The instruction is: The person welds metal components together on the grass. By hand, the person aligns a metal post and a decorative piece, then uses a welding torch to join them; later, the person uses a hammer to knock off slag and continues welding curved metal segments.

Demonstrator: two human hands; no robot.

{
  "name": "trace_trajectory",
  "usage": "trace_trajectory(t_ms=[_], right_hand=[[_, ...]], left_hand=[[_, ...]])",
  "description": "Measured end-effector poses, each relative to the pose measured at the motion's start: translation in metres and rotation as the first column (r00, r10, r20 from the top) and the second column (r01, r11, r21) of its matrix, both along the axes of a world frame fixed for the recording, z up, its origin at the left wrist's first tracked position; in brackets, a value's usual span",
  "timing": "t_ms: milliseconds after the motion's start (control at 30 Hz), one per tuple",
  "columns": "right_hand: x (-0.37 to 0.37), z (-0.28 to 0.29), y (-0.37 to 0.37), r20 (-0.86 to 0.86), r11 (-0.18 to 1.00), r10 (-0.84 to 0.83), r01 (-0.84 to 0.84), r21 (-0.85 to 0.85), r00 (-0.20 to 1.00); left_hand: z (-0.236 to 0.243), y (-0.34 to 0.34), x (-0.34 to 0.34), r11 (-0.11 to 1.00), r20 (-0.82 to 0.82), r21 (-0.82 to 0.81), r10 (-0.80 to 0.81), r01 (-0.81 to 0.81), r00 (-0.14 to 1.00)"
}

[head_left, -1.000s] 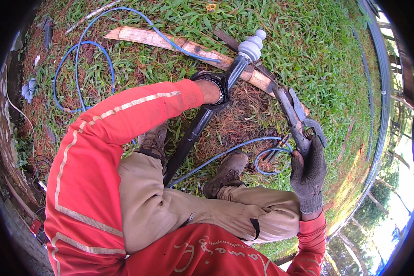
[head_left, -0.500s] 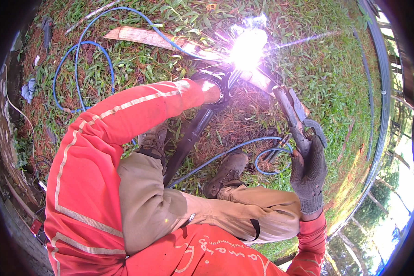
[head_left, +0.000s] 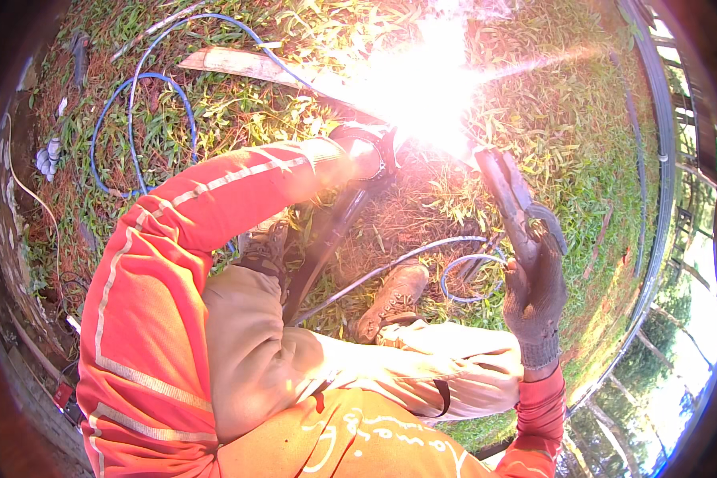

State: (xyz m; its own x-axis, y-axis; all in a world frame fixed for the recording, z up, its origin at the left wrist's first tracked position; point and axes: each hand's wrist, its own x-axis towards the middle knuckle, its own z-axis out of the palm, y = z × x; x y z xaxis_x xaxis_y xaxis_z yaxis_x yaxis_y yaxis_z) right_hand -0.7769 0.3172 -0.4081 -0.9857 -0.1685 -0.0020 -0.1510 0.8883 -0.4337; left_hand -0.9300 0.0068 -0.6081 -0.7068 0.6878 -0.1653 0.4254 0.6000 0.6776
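My right hand [head_left: 534, 295], in a dark knitted glove, is closed round a worn welding electrode holder [head_left: 508, 191]. The holder's far end points up and left toward a blinding white-pink welding arc [head_left: 430, 95]. My left arm reaches across from the left in a red sleeve. My left hand [head_left: 366, 153] is beside the arc, at the upper end of a dark metal tube [head_left: 327, 239]. Glare and dark material hide its fingers, so its grip is unclear. The tube slants down between my boots. The spot where the arc burns is washed out.
A pale wooden strip [head_left: 239, 62] lies on the grass behind the arc. Blue cable [head_left: 146, 80] loops at the left, and more cable [head_left: 446, 275] coils near my right boot [head_left: 394, 299]. Grey pipes [head_left: 665, 159] run along the right edge. Light-coloured objects [head_left: 48, 159] lie far left.
The arc glare has grown much larger and brighter, washing out the grass, tube and my clothes. Both hands and the electrode holder stay nearly in place.
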Motion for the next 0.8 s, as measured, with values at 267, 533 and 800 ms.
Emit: trace_trajectory(t_ms=[267, 533, 800], right_hand=[[0.007, -0.006, 0.010, -0.058, 0.996, -0.030, 0.035, 0.087, 0.998], [0.009, -0.007, 0.009, 0.007, 0.997, -0.060, 0.060, 0.049, 0.998], [0.007, -0.006, 0.006, 0.026, 0.996, -0.079, 0.078, 0.037, 0.997]], left_hand=[[-0.009, 0.010, -0.019, 0.951, 0.121, -0.296, -0.061, 0.095, 0.991], [0.003, 0.014, -0.023, 0.910, 0.200, -0.397, -0.044, 0.122, 0.979], [0.008, 0.012, -0.025, 0.901, 0.199, -0.389, -0.120, 0.191, 0.973]])
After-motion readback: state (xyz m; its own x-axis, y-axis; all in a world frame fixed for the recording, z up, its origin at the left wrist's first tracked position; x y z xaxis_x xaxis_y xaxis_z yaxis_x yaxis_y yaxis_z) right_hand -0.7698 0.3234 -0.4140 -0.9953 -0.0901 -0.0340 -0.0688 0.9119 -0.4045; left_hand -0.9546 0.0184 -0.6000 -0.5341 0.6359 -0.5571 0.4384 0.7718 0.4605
